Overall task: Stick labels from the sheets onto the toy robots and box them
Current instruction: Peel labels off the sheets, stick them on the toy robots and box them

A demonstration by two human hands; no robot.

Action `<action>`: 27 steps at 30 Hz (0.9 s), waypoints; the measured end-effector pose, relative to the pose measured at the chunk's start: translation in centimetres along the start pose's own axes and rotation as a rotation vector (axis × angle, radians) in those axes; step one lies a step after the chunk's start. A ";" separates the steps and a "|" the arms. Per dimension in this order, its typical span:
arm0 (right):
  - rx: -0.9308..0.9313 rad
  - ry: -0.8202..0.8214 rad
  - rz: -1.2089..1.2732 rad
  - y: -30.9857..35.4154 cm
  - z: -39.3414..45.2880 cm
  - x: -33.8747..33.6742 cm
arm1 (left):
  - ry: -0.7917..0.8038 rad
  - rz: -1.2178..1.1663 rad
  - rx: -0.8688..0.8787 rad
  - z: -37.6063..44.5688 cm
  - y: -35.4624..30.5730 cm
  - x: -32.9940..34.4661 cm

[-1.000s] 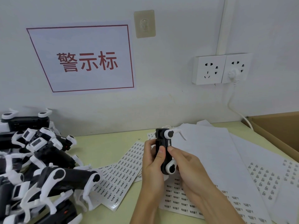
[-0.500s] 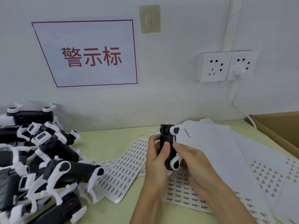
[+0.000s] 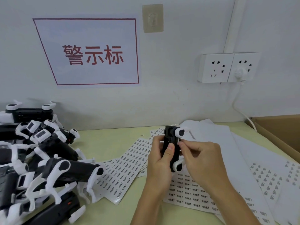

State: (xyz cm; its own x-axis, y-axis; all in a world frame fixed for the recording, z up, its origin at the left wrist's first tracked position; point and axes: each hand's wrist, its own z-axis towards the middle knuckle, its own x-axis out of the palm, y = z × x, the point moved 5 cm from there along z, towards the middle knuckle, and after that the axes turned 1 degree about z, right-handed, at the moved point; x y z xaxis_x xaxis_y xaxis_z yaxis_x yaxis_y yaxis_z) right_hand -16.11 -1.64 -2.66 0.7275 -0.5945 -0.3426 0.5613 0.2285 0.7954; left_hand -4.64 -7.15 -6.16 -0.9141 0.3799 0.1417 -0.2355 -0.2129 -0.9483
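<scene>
The toy robot [image 3: 171, 148] is held upright above the label sheets [image 3: 129, 166] mid-desk, long axis vertical. Left hand [image 3: 159, 161] is clamped round its body. Right hand [image 3: 200, 157] pinches at its right flank, so it's nearer for pressing; can't see a label there.

The right hand [image 3: 201, 157] has been slid up the toy robot [image 3: 172, 148], so its fingertips [image 3: 181, 144] are now pressed near the upper white joint. The left thumb [image 3: 169, 149] has been lowered slightly on the black body.
</scene>
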 end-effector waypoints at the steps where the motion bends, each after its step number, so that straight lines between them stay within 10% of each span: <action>1: -0.002 0.020 -0.008 -0.2 0.0 0.1 | 0.002 0.006 0.004 0.0 0.0 0.0; 27: -0.065 0.161 -0.195 1.1 0.5 -0.3 | 0.018 0.149 0.062 0.0 -0.3 0.1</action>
State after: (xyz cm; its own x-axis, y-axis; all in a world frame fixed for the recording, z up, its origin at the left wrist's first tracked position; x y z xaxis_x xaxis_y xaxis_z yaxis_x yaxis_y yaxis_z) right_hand -15.89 -1.62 -1.45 0.6534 -0.5032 -0.5655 0.7175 0.1736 0.6746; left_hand -4.68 -7.03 -5.85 -0.9345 0.3558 -0.0047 -0.1183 -0.3232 -0.9389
